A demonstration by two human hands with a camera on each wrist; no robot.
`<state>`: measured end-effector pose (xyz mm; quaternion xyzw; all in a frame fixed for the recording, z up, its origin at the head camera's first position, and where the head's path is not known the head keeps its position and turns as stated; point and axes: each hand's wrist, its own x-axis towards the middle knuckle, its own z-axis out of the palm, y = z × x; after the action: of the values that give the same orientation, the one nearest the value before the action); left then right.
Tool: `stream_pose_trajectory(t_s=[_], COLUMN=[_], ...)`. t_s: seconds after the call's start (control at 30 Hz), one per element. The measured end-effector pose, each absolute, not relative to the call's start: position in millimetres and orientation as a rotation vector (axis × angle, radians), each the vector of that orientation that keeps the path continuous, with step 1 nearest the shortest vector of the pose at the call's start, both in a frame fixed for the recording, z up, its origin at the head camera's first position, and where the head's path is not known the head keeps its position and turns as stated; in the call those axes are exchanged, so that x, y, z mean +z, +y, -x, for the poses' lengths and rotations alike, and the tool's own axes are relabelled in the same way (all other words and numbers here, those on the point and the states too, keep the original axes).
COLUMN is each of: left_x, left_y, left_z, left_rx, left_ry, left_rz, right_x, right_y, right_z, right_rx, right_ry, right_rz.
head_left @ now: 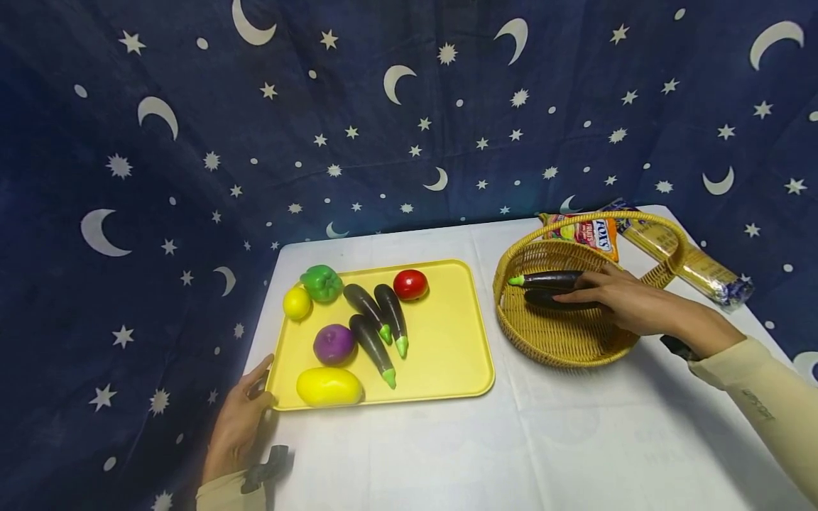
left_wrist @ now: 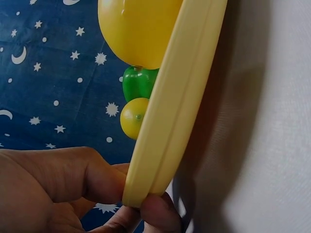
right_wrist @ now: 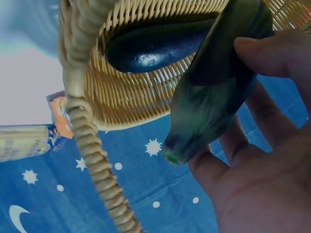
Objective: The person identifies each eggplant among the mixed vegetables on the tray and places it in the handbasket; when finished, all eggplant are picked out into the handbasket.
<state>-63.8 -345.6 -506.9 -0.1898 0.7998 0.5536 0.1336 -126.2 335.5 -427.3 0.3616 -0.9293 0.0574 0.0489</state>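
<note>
My left hand (head_left: pixel 239 419) pinches the near left corner of the yellow tray (head_left: pixel 441 355), its thumb and fingers on either side of the rim (left_wrist: pixel 160 145). On the tray lie three dark eggplants (head_left: pixel 372 349), a red tomato (head_left: pixel 410 284), a green bell pepper (head_left: pixel 322 283), a lemon (head_left: pixel 297 303), a round purple vegetable (head_left: pixel 334 344) and a large yellow oval fruit (head_left: pixel 329 387). Reaching into the wicker basket (head_left: pixel 530 341), my right hand (head_left: pixel 616 298) grips a dark eggplant (right_wrist: pixel 209 102), thumb on one side and fingers behind. Another eggplant (right_wrist: pixel 155 46) lies beside it in the basket.
The basket's tall handle (head_left: pixel 594 215) arches over its far side. Behind it on the white tablecloth (head_left: pixel 441 454) lie a Fox's candy bag (head_left: pixel 594 235) and a long pasta packet (head_left: pixel 690 266). A dark blue cloth (head_left: pixel 358 85) with moons and stars hangs beyond the table.
</note>
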Motion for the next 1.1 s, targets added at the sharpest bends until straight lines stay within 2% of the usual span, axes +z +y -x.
stream_pose_trajectory(t_s=[0.43, 1.1], left_x=[-507, -508], left_y=[-345, -348], left_z=[63, 66], left_rx=[1.582, 1.543], left_ry=[2.32, 2.338], left_rz=[0.557, 0.57], right_x=[-414, -406], right_y=[316, 307], right_z=[146, 170], right_rx=[0.038, 0.011], right_ry=[-3.1, -3.102], right_rz=[-1.043, -1.136])
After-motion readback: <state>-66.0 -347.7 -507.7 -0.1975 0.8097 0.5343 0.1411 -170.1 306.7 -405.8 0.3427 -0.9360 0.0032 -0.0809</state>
